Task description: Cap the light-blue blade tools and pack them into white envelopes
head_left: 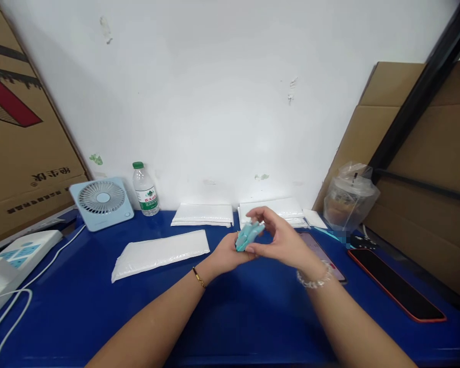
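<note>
**Both hands on a small teal piece above the blue table**

The left hand point(225, 254) grips a small teal plastic object point(247, 236) from below, fingers closed around it. The right hand point(279, 240) curls loosely over its far end, fingertips touching it. They hover at mid-table above the smooth blue table point(230, 312). A flat white padded mailer point(161, 252) lies to the left; a red-edged phone point(396, 284) lies right.

A blue worktop point(253, 317) carries a padded envelope point(161, 253), two envelope stacks point(203, 214) point(276, 207) by the wall, a fan point(101, 202), a water bottle point(144, 190), a power strip point(17, 258), a bagged cup point(348, 200) and two phones point(396, 283) point(317, 246).
</note>
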`<state>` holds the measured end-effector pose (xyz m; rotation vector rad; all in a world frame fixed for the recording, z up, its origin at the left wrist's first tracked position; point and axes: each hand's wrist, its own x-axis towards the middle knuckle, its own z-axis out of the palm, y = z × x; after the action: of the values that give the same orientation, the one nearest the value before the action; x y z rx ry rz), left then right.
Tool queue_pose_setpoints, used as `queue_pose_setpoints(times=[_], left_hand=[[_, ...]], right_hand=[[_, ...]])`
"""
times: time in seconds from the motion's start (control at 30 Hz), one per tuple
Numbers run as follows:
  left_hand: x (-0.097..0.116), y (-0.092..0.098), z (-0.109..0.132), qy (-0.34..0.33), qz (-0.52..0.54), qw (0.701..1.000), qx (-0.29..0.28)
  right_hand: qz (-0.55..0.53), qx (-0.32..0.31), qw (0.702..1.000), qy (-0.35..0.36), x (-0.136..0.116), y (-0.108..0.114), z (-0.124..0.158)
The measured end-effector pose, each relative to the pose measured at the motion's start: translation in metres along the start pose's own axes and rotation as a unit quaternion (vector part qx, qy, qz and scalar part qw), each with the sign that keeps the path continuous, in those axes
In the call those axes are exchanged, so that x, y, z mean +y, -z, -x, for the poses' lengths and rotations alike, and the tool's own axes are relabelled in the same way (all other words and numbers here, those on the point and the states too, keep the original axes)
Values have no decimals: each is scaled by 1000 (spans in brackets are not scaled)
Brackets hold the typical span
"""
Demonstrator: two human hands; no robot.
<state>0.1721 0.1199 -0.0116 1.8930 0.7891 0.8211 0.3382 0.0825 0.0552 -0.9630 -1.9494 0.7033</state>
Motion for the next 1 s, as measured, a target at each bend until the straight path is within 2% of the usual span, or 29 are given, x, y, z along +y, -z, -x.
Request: queue_pose_setpoints(times=[0.03, 0.13, 0.17, 0.23, 0.3, 0.37, 0.4, 0.47, 0.53, 0.6, 0.63, 0.7, 0.77, 0.83, 0.87, 0.93, 1.0], left_hand=[[-1, -3, 2, -3, 40, 999, -11], [-10, -15, 9, -1, 96, 993, -63], [-13, -18, 10, 12, 104, 991, -86], [-16, -19, 11, 28, 93, 987, -125], [-14, -9, 10, -4, 31, 992, -121], [-9, 15, 8, -55, -90, 992, -75], [-7, 32, 8, -49, -164, 984, -49], [-8, 70, 13, 11, -302, 953, 2], [-14, 107, 24, 118, -405, 907, 5], [-23, 132, 38, 236, -459, 856, -26], [-27, 140, 46, 268, -463, 844, -41], [-32, 147, 58, 267, -463, 844, -41], [-30, 146, 65, 222, -439, 870, -27], [-21, 142, 66, 168, -375, 911, 19], [-15, 141, 64, 143, -327, 932, 63], [-1, 137, 57, 101, -187, 959, 190], [11, 130, 47, 83, 26, 954, 286]], right_hand=[[-32, 8, 999, 2, 1, -8, -1], [-113, -77, 989, -60, 13, -37, 3], [-129, -87, 984, -87, 18, -45, 5], [-172, -56, 977, -110, 26, -54, 9], [-243, 20, 964, -105, 32, -54, 12], [-313, 102, 940, -94, 37, -47, 14], [-332, 137, 929, -91, 41, -43, 16], [-323, 176, 924, -100, 50, -37, 20], [-280, 163, 937, -134, 60, -37, 25], [-246, 133, 946, -163, 66, -40, 28], [-242, 125, 947, -170, 67, -41, 29], [-260, 127, 943, -165, 64, -44, 29], [-296, 143, 932, -153, 57, -44, 29], [-334, 166, 918, -138, 46, -42, 28], [-352, 176, 910, -128, 40, -40, 28], [-381, 178, 901, -107, 26, -34, 28], [-375, 175, 907, -75, 12, -26, 29]])
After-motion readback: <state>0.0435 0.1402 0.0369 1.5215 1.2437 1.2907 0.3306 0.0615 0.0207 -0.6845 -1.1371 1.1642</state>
